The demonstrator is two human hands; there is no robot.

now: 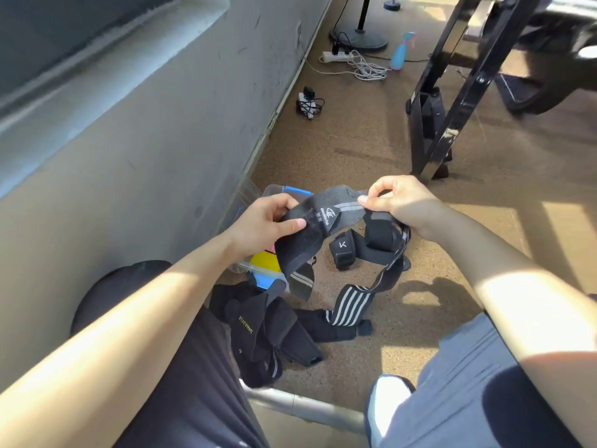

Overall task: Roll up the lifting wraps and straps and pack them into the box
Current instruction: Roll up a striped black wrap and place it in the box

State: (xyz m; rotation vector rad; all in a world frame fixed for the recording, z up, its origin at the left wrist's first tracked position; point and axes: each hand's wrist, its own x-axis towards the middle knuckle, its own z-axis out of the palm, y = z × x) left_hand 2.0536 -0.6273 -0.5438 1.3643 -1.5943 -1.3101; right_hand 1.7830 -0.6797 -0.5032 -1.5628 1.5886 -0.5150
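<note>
The wrap (326, 215), black with grey stripes, is stretched in the air between both hands. The left hand (268, 221) grips its fuzzy fastening end, with the thumb on top and the fingers curled beneath. The right hand (400, 202) pinches the band between thumb and forefinger. From the right hand the rest hangs down and curls onto the floor (355, 150). The clear box (274, 190) sits by the wall (161, 156), partly hidden behind the left hand. A small rolled strap (342, 250) lies on the floor below the wrap. A pile of black straps (258, 331) lies nearer the person than the box. A black frame (433, 124) stands beyond, to the right of open floor. A metal bar (307, 409) crosses at the near edge.
</note>
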